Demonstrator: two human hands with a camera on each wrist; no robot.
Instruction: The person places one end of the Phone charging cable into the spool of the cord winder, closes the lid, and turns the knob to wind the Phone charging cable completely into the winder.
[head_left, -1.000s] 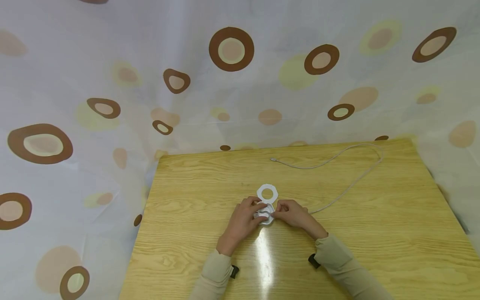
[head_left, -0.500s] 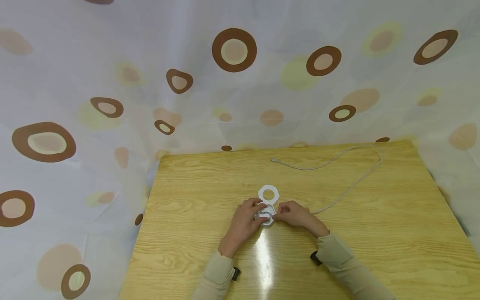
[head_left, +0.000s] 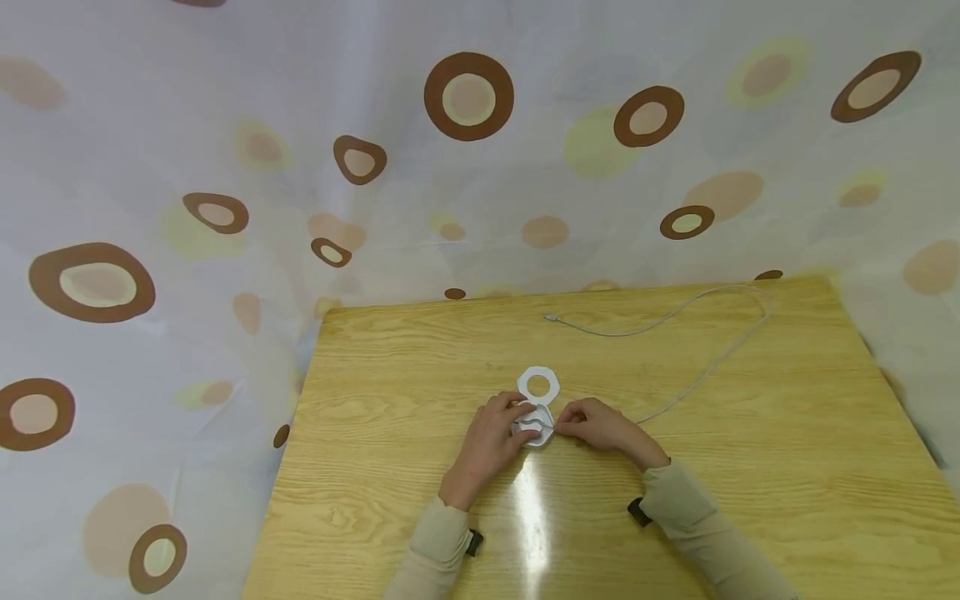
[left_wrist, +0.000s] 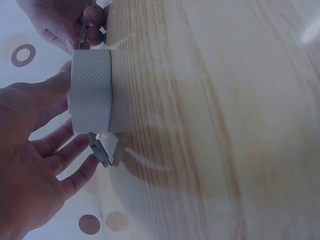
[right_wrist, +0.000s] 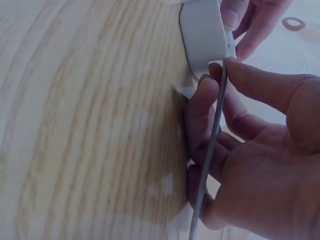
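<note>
“Firstly, reading from the left, what do we find on the desk?”

“We find the left hand, its thumb and fingers spanning the white case and holding it. Beside its fingers, in the left wrist view, a small plug sticks out of the case's left end.”

“And in the middle?”

“The case itself, resting on the desk between the two hands, open side up. A grey curve winds through it, which we take to be part of the cable. Just beyond lies the ring-shaped lid, off the case's top; whether a hinge joins them we cannot tell. Farther back lies a second plug, at the cable's far end.”

“Next, the right hand?”

“Its thumb and forefinger are pinched narrow on the cable, just beside the case's right edge. Past the hand, the slack sweeps rightward in a wide loop and turns back to the second plug.”

“How might we do this step well?”

“We judge the step to be settling the cable in its winding channel. We would brace the case firmly with fingertips clear of the curve, pinch close to the edge, and draw gently and level: a hard pull could lift the cable out or drag the case.”
</note>
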